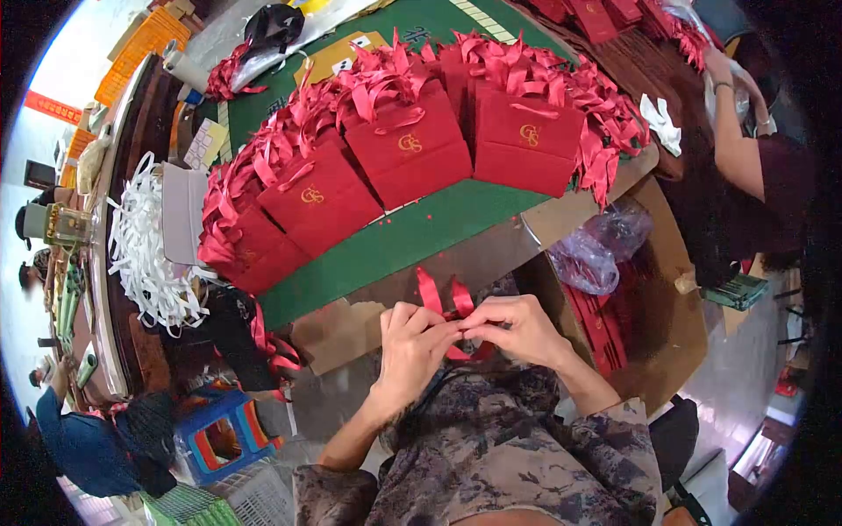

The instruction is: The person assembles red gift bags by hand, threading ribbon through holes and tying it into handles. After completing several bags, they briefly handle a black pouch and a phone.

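Note:
My left hand (pixel 410 346) and my right hand (pixel 519 329) meet in front of my body, fingertips pinched together. Between them is a red ribbon (pixel 429 291), with ends sticking up above the fingers and a loop hanging below. Beyond the hands, rows of red paper bags (pixel 408 145) with gold lettering and red ribbon handles stand on the green table top (pixel 386 250). Just below the table edge lies a piece of brown cardboard (pixel 338 333). The exact point where the fingertips meet is too small to make out.
On the right, an open cardboard box (pixel 680 324) holds red bags and a clear plastic bag (pixel 586 261). White ribbons (pixel 145 250) are heaped at the left. A blue stool (pixel 215 434) stands lower left. Other people are at both sides, one person's arm (pixel 737 149) at upper right.

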The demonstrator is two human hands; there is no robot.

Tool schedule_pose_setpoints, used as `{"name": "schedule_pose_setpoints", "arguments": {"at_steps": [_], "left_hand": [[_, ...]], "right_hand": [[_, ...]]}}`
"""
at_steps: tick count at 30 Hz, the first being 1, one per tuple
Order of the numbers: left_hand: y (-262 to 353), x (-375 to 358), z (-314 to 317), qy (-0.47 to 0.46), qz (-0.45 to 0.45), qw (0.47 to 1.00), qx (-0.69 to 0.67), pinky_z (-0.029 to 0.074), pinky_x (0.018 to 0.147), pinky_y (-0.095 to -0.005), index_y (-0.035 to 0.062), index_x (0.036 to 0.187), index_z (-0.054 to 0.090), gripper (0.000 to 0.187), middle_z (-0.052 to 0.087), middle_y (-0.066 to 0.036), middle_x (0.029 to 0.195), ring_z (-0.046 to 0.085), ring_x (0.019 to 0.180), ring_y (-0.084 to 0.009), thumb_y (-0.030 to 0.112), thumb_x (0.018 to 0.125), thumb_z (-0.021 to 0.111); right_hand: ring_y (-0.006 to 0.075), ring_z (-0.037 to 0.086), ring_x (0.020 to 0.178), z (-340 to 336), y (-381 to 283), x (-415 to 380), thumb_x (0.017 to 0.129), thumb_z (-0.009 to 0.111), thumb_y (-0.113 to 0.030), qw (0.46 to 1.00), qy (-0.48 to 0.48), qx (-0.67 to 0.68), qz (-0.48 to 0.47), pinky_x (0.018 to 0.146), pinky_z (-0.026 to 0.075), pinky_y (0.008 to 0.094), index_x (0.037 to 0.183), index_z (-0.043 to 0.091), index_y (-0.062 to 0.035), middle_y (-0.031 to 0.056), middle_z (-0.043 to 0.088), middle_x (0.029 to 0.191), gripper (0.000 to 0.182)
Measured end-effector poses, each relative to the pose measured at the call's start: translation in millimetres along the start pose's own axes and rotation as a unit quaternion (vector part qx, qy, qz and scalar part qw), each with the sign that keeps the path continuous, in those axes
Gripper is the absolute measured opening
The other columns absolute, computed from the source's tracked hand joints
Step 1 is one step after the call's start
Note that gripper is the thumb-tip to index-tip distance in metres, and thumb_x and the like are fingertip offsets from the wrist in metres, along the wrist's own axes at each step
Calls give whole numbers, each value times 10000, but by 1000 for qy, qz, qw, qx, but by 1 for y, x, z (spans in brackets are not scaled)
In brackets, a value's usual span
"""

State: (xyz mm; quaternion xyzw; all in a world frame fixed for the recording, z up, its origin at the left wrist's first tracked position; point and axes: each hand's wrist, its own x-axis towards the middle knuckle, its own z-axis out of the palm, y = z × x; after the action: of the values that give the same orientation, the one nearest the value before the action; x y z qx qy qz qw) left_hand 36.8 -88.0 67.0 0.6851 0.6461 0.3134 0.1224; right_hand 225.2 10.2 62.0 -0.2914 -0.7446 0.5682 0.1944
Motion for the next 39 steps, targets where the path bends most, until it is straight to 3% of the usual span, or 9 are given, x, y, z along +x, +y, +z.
{"name": "schedule_pose_setpoints", "arguments": {"at_steps": [3,5,6,9,14,26,29,34,39], "left_hand": [[-3,-1,3,-29,14,999,-16,449,822,-383,104,915,765,226,643,-26,956,561,930,-240,163,707,831],[3,1,3,41,-58,982,-173,496,818,-392,93,1117,726,466,589,-103,1136,569,952,-241,199,692,883],[1,2,-7,50,-33,992,-111,532,879,-403,87,1322,604,788,506,-170,1317,595,1066,-276,239,625,939],[-12,-1,-11,-2,-125,949,-290,535,899,-397,96,1418,498,953,503,-178,1397,594,1180,-304,262,597,955],[-15,-8,2,-133,-192,949,-210,560,782,-420,5,1270,505,633,705,-239,993,704,949,-380,202,772,843],[15,-15,-26,-166,-191,932,-258,544,858,-387,3,1294,511,595,711,-195,1060,706,1022,-312,174,813,816],[17,-7,-24,-132,-192,919,-318,517,939,-349,-18,1335,506,663,694,-116,1148,654,1065,-176,123,782,844],[6,19,-6,-25,-169,896,-410,465,1017,-337,-16,1363,481,640,620,-92,1258,584,1162,-171,35,809,797],[20,95,-13,14,-102,924,-369,468,1014,-340,-12,1383,458,669,625,-97,1254,591,1145,-173,12,801,788]], "right_hand": [[208,684,776,-3,4,2,870,727,-124,999,17,18,-37,689,521,307,957,739,-53,105,706,879,113],[129,660,733,-5,6,1,851,731,-40,997,46,25,-56,660,510,270,919,726,4,69,711,831,82],[111,652,740,-10,6,0,867,721,-34,995,70,76,-3,664,512,261,928,716,7,58,707,835,74],[68,621,738,-21,21,-1,930,683,-53,962,111,244,49,673,513,225,970,669,2,21,677,832,69],[46,586,716,-26,20,10,951,671,-86,970,125,196,78,654,480,214,963,670,1,-8,653,813,88],[48,563,675,-65,37,44,959,670,-132,949,228,218,6,617,462,210,978,670,-38,-16,658,821,96],[66,623,776,-68,41,39,984,650,-167,943,231,236,47,673,510,224,1121,669,-35,-8,681,902,191],[173,621,1052,-65,48,10,1043,551,-242,933,240,269,-9,895,518,315,1429,447,-71,77,593,1258,435],[112,583,992,-57,35,4,954,661,-84,964,186,174,-73,824,482,244,1376,454,-2,65,606,1183,477]]}}
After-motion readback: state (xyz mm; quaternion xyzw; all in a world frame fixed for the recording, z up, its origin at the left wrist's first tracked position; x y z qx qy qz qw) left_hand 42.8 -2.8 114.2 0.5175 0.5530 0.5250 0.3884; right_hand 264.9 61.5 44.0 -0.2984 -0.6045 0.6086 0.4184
